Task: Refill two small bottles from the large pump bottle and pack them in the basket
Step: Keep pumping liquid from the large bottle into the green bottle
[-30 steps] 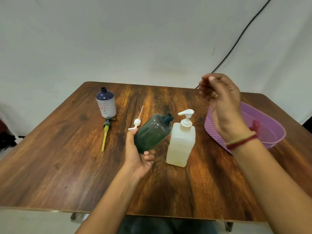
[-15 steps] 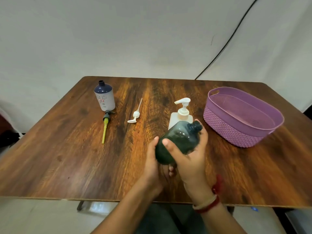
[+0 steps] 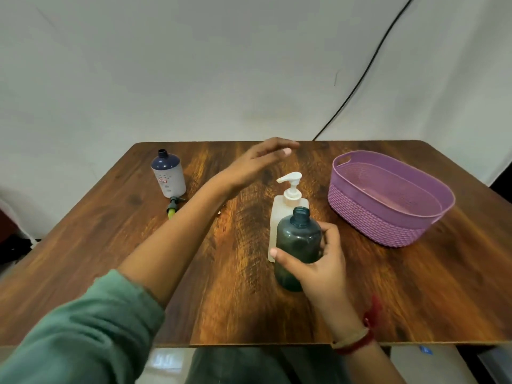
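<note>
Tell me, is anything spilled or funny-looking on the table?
No spill shows. Both small bottles are open: the dark bottle in the right hand and the white bottle far left. A yellow pump lies loose beside the white one, which suits refilling.

At centre the smoky teal bottle is translucent, and the pump bottle behind it is milky cream with a white pump. At right the basket is lilac with a woven pattern. Upper left, the small bottle is white with a navy shoulder and a red label. The table is dark-streaked brown woodgrain. My sleeve is green and my wristbands are red and beige.
</note>
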`<state>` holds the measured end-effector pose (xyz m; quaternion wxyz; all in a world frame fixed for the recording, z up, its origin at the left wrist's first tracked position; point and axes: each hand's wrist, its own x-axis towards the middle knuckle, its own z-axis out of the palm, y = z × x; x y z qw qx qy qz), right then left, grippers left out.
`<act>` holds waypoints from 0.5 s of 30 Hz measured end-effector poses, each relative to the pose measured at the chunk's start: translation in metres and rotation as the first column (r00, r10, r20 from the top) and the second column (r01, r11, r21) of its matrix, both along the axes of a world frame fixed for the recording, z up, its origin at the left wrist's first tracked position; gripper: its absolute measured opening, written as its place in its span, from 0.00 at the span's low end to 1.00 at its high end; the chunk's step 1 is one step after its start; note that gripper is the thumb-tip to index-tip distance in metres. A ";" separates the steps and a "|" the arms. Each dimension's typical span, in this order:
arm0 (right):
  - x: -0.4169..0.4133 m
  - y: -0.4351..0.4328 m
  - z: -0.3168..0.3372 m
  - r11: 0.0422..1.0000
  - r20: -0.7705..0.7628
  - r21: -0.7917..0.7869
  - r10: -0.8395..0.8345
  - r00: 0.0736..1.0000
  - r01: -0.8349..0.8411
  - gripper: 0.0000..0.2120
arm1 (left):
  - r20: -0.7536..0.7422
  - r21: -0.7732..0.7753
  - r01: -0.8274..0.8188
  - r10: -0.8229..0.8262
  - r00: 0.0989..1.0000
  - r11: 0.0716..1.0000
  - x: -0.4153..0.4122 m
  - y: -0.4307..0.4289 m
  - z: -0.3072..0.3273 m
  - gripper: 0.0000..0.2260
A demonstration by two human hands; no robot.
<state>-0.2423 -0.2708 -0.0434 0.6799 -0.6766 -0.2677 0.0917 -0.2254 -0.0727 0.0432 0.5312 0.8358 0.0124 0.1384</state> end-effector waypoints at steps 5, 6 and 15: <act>0.002 -0.007 -0.004 1.000 -0.031 0.020 -0.010 0.999 0.010 0.29 | -0.191 -0.170 0.313 -0.343 0.920 0.934 0.029 -0.002 -0.010 0.15; 0.003 -0.007 -0.005 1.000 -0.032 0.017 -0.008 0.999 0.009 0.29 | -0.192 -0.203 0.345 -0.383 0.904 0.916 0.031 -0.004 -0.014 0.15; 0.010 -0.005 -0.006 0.999 -0.095 0.002 0.047 0.994 -0.047 0.31 | -0.100 -0.385 0.266 -0.326 0.940 0.884 0.028 -0.016 -0.035 0.24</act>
